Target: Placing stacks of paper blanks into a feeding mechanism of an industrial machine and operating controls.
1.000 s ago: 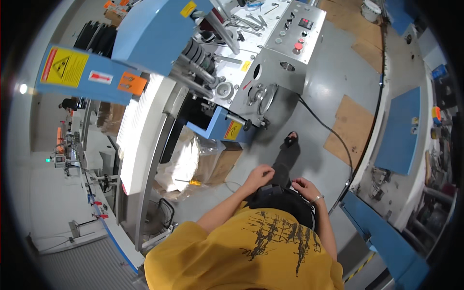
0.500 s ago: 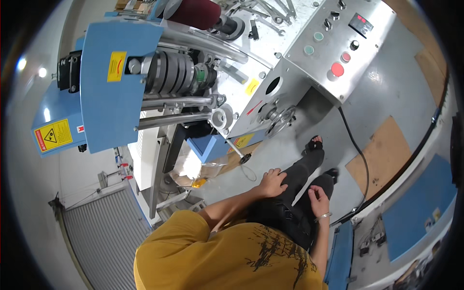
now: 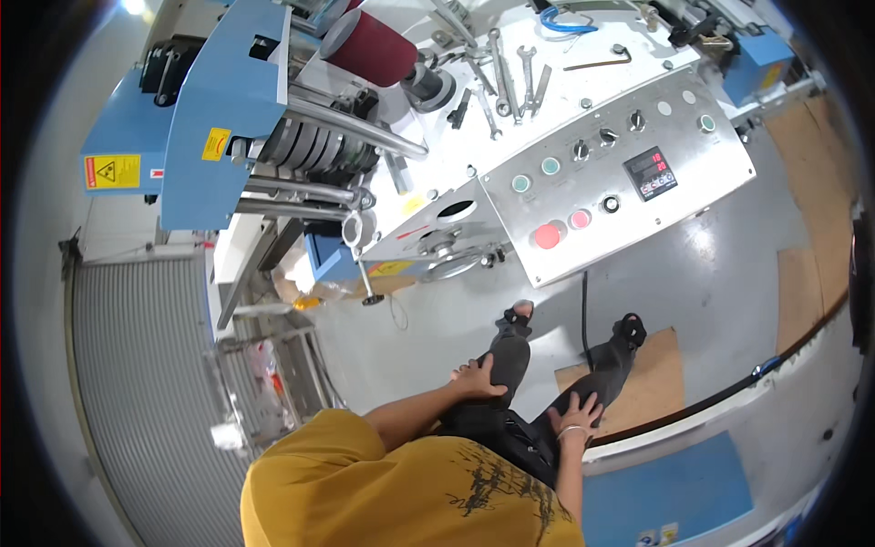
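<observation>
My left hand rests on my left thigh, holding nothing, its thumb apart from the other fingers. On my right thigh, my right hand lies with its fingers spread, and it holds nothing either. A thin bracelet circles the right wrist. Ahead of my hands stands a machine with a slanted metal control panel. That panel carries a red push button, green buttons, black knobs and a lit display. Neither hand touches the machine.
Several wrenches and a hex key lie on the machine's white top, near a dark red roller. A handwheel sticks out below. Brown cardboard and a black cable are on the floor. A roller shutter is at left.
The view has swung to the right, showing more of the panel and tools. My right hand, earlier raised with bent fingers, now lies spread on my thigh. My legs have moved further apart.
</observation>
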`<state>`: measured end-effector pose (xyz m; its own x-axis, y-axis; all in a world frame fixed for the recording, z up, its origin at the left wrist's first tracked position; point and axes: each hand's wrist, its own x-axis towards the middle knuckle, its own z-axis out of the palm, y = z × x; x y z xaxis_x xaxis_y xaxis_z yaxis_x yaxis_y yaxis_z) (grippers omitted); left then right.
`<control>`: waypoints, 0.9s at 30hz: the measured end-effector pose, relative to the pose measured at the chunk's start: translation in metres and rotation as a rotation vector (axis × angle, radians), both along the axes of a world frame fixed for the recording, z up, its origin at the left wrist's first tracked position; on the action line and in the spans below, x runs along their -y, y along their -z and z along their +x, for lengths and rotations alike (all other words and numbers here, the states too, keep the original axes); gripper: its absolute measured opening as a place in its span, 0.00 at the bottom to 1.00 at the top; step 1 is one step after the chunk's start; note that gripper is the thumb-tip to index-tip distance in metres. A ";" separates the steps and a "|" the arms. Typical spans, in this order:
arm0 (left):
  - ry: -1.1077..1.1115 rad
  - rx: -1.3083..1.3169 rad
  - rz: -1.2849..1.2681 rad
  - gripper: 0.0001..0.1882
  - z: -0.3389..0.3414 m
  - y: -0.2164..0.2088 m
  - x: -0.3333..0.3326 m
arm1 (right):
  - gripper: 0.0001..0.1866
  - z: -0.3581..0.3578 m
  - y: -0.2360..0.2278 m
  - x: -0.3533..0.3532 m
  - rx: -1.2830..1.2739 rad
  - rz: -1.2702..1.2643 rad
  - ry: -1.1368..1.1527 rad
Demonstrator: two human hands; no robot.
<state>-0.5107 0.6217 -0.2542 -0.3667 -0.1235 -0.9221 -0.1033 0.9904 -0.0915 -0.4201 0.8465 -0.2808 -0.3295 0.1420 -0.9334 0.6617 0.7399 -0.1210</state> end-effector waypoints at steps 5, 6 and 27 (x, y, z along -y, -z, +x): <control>-0.118 0.056 -0.164 0.53 0.049 -0.009 -0.052 | 0.41 0.006 0.002 -0.067 0.063 -0.070 -0.004; -0.156 0.074 -0.193 0.53 0.054 -0.010 -0.059 | 0.41 0.000 -0.004 -0.075 0.110 -0.077 -0.062; -0.127 -0.287 -0.129 0.47 0.098 0.030 -0.058 | 0.43 -0.017 0.029 -0.007 -0.093 0.305 -0.399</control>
<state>-0.4124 0.6798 -0.2845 -0.5832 -0.2936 -0.7574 -0.2648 0.9502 -0.1645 -0.4369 0.8533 -0.3100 -0.4936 0.2498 -0.8331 0.3170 0.9437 0.0951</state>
